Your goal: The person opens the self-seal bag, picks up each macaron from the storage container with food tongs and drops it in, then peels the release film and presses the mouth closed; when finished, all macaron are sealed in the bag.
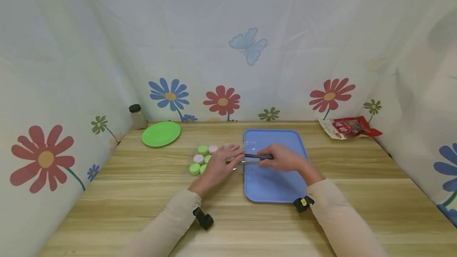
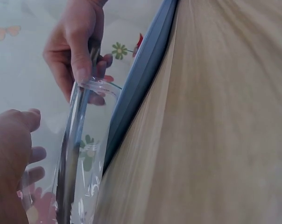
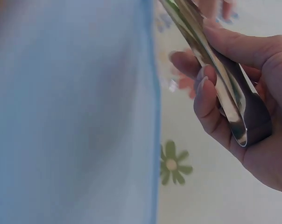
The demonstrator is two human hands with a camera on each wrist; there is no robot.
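Note:
My right hand (image 1: 283,158) grips a pair of metal tongs (image 3: 232,88) near their closed end, over the blue tray (image 1: 275,189). The tongs point left, toward my other hand. My left hand (image 1: 220,164) reaches over green and pale pink macarons (image 1: 194,169), its fingers extended and partly hiding them. Around the macarons is a clear plastic package (image 2: 95,184), whose right end overlaps the tray's left edge. In the left wrist view the tongs run along this plastic, with the right thumb close to its rim.
At the back left, a green plate (image 1: 161,134) lies by a jar (image 1: 137,117) with a black lid. A red and white snack bag (image 1: 351,127) lies at the back right of the wooden table (image 1: 228,225). Flowered cloth (image 1: 285,70) encloses the table's back and sides.

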